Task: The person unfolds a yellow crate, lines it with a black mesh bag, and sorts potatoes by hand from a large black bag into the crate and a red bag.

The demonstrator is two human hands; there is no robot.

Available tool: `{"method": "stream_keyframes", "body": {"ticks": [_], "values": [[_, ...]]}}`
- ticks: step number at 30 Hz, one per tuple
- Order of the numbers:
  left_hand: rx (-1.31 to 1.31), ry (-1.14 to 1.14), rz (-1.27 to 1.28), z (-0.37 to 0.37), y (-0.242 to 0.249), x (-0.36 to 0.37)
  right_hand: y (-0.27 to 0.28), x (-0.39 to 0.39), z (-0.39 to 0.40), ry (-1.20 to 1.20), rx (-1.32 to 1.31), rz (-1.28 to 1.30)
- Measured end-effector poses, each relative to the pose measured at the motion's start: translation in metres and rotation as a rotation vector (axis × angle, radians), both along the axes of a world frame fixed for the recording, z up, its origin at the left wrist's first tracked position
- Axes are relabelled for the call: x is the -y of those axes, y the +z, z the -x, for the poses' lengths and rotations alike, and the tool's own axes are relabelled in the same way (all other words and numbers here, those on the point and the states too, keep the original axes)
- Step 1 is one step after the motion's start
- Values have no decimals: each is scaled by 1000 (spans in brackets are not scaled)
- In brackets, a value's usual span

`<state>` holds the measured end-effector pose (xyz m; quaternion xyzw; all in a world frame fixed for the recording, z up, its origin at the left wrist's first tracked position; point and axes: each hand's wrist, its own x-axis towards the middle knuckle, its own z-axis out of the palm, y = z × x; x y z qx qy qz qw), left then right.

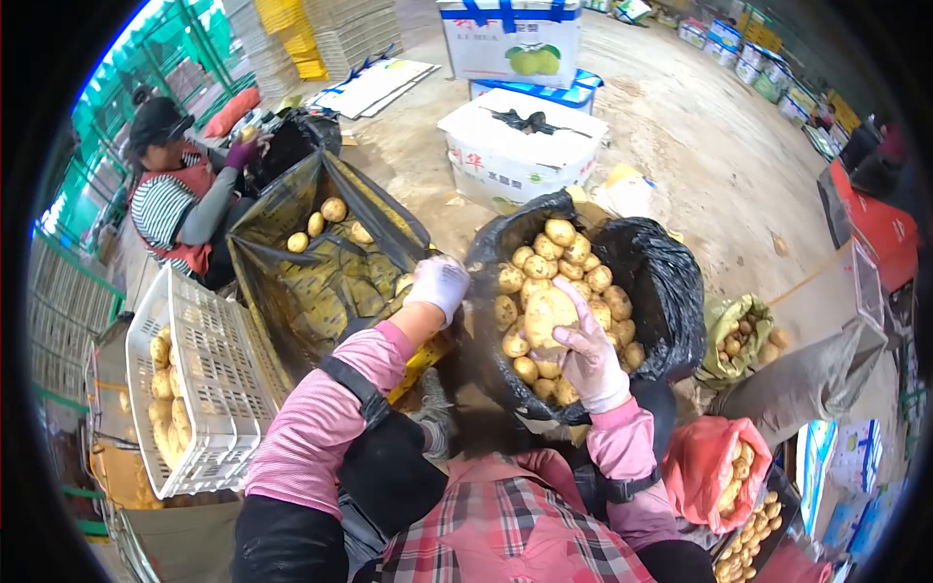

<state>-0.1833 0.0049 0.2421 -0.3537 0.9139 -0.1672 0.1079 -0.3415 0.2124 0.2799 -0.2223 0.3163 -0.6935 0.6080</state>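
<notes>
In a white glove, my right hand (593, 358) grips a large potato (549, 319), thumb and fingers around its right side. It is above a black plastic bag (671, 291) full of potatoes (583, 251). My left hand (439, 287), also gloved, is curled at the right rim of a dark-lined yellow box (255, 291). Its fingers point away and whatever they hold is hidden. A potato (403, 284) shows just beside that hand. Several more potatoes (316, 224) lie toward the far end of the box.
On my left stands a white plastic crate (228, 389) with potatoes. A person (185, 204) sits beyond it. White cartons (525, 146) stand ahead. To my right are a green sack (729, 340) and a red bag (700, 466), both holding potatoes.
</notes>
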Motion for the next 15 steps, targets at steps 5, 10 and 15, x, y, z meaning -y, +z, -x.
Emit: {"method": "stream_keyframes", "body": {"ticks": [5,10,15], "values": [[14,-119,18,-8,-17,-11,5,-13,-2,1,102,112],[-603,205,-896,-7,-30,-51,16,-23,-6,12,77,143],[-1145,204,-1687,-39,64,-97,26,-25,-16,159,-160,-9]]}}
